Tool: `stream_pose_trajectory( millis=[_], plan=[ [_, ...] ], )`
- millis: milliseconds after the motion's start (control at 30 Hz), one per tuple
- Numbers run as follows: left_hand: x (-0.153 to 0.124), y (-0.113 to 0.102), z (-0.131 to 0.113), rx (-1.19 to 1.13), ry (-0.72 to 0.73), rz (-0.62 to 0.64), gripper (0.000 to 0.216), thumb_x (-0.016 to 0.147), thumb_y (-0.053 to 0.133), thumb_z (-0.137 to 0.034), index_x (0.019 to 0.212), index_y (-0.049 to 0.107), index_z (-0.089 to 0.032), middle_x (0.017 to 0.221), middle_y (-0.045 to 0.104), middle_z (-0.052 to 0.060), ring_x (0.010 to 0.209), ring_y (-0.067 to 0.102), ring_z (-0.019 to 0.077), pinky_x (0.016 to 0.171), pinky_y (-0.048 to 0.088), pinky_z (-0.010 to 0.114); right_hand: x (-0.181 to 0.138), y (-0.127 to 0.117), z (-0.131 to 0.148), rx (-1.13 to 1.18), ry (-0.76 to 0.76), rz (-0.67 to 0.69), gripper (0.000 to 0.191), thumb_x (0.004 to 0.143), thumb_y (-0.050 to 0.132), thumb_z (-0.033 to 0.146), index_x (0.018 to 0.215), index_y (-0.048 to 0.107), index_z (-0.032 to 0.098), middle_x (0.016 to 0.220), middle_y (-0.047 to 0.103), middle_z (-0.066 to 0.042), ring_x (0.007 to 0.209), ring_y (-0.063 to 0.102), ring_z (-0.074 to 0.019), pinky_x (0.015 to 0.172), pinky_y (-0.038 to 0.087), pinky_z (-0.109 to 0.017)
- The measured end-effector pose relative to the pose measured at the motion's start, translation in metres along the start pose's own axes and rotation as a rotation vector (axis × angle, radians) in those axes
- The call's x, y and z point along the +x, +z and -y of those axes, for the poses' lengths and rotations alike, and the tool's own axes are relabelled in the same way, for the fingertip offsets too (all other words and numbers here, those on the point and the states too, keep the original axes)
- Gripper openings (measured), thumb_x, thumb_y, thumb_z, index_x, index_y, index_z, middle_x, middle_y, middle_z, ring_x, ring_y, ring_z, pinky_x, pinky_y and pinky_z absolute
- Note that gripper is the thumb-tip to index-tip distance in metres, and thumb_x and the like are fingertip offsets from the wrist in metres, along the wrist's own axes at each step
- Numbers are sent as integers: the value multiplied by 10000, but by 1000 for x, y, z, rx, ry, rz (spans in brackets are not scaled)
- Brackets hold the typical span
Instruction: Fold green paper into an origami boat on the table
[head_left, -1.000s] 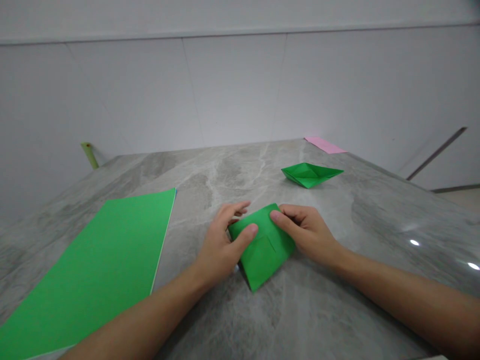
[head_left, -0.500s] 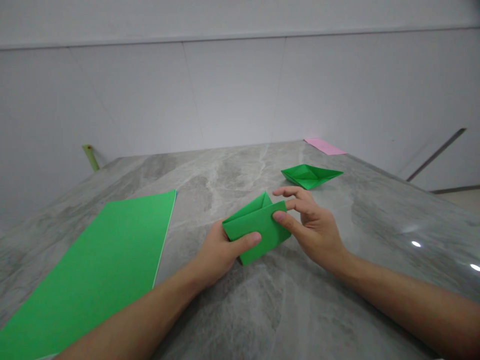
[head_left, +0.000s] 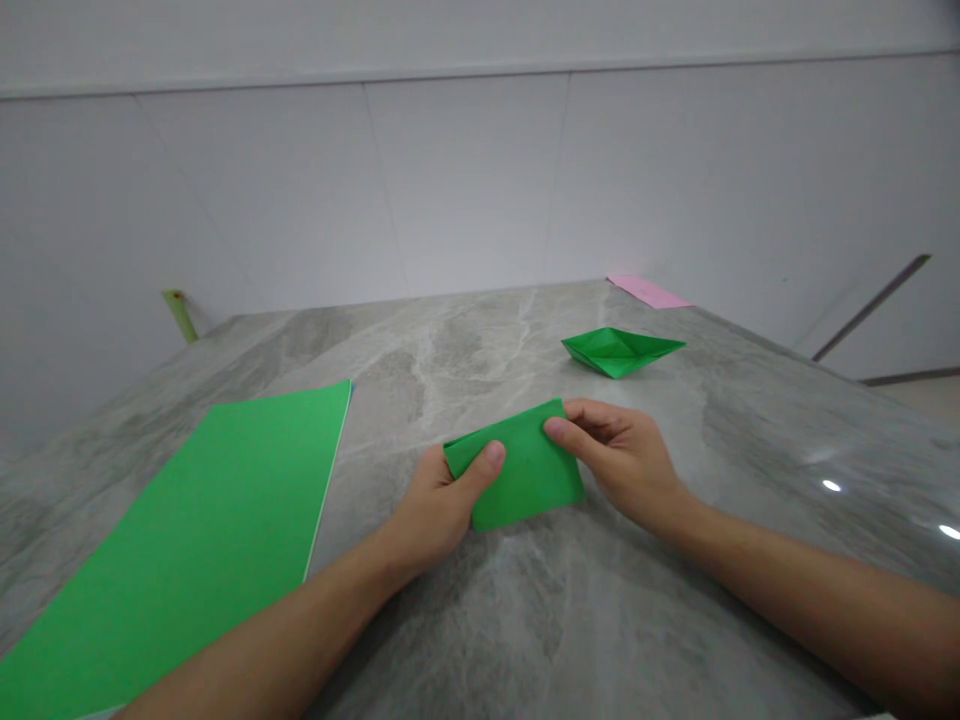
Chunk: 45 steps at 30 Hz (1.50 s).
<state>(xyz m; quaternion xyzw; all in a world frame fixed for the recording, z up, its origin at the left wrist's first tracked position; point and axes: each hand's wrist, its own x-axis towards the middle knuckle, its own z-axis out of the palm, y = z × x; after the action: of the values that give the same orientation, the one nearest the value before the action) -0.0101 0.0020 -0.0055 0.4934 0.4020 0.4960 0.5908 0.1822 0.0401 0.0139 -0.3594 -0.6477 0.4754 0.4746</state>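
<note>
A small folded piece of green paper is held between both hands above the grey table, its long top edge tilted up to the right. My left hand grips its left end, thumb flat on the near face and fingers hidden behind. At the upper right corner, my right hand pinches the paper with its thumb in front and fingers curled behind. Beyond the right hand lies a folded green paper boat, pointed at both ends.
A stack of green paper sheets lies on the left of the marbled grey table. A pink sheet of paper rests at the far right edge, by the white wall. A yellow-green strip stands beyond the far left edge.
The raised triangular flap behind the folded paper's top edge has gone down out of sight, and its top is flatter. My right fingers have closed behind the corner. The left thumb has shifted slightly left.
</note>
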Motion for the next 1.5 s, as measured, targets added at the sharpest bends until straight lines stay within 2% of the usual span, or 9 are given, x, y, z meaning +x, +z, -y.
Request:
stream_pose_trajectory(
  millis=[267,367,467,633,867,1067,1133,1333,1500],
  plan=[
    [3,-3,7,-100,-87,-72,592,829,567,-696,774,665,-115,734,707,88,658,671,198,541,490,267,2,1,4,-26,32,-19,346,808,699,444,608,616,175,557,507,31,515,440,-95,492,355,-232],
    [4,-4,4,-71,-102,-148,608,808,571,-719,687,626,-126,723,711,89,634,668,192,540,493,267,1,2,3,64,122,116,327,800,710,466,687,633,169,607,551,22,533,471,-99,499,375,-229],
    [6,-2,1,-128,-118,-182,634,801,539,-752,770,657,-130,745,725,98,710,695,227,624,537,309,1,2,1,90,156,148,340,805,708,475,698,624,163,604,544,25,520,465,-92,481,361,-219],
    [8,1,-3,-248,-97,-160,534,840,589,-652,853,696,-129,771,734,87,714,691,215,655,540,313,3,-1,-1,107,149,60,350,784,731,469,676,609,160,579,541,30,492,456,-82,461,351,-209],
    [8,-3,-8,-172,-46,-294,416,799,697,-545,747,717,-133,660,708,40,545,620,150,531,486,249,2,-3,-7,79,157,215,369,813,699,491,698,623,148,588,548,14,527,491,-99,508,388,-228],
    [6,-1,-8,-139,-194,30,380,658,857,-377,915,754,-117,855,757,95,733,707,212,675,569,304,5,-9,-4,96,169,57,376,733,763,501,659,630,157,551,575,12,494,517,-105,482,425,-227],
    [6,-2,-10,-147,-225,65,385,660,856,-364,935,755,-115,897,759,108,769,717,227,692,588,326,7,-11,-4,118,182,15,365,714,776,500,690,654,157,575,613,1,508,552,-118,492,452,-234],
    [14,-10,-17,-179,-135,-102,322,647,864,-354,810,754,-99,816,757,97,707,714,199,666,598,289,9,-11,-7,153,204,21,352,709,780,465,615,671,144,520,650,-24,457,578,-120,474,473,-230],
    [17,-14,-16,-267,-26,-293,325,624,879,-363,777,750,-108,736,738,61,652,693,169,622,589,255,9,-11,-6,149,318,182,386,709,763,477,544,683,137,535,693,-64,439,594,-115,470,481,-221]
  ],
)
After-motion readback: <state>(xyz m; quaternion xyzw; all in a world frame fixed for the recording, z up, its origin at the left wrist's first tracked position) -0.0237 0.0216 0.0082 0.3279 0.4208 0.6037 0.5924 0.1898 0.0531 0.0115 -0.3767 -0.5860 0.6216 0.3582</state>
